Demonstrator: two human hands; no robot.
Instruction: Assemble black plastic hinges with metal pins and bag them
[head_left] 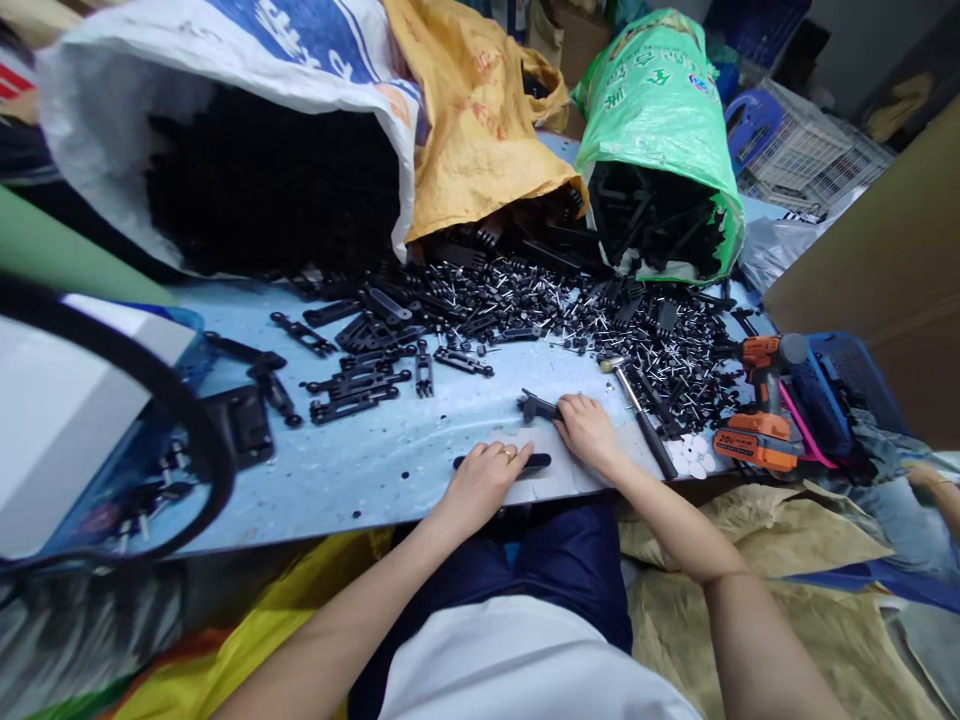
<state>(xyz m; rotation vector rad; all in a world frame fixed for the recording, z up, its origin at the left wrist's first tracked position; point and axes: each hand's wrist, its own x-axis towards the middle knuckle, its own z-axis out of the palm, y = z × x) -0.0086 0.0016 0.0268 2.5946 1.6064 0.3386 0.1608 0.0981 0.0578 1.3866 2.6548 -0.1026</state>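
My left hand rests at the table's front edge, its fingers closed over a flat black plastic bar. Both rounded ends of the bar stick out past the hand. Just to the right, my right hand grips one end of a black plastic bracket, whose forked end points left. A grey-white board lies under the hands. Beside my right hand is a hammer with a dark handle. Several jointed black plastic arms lie in rows to the left.
Loose screws and small black parts are heaped along the back. Behind them stand a white sack, an orange bag and a green bag. An orange cordless drill stands at right; another person's hand shows at the far right.
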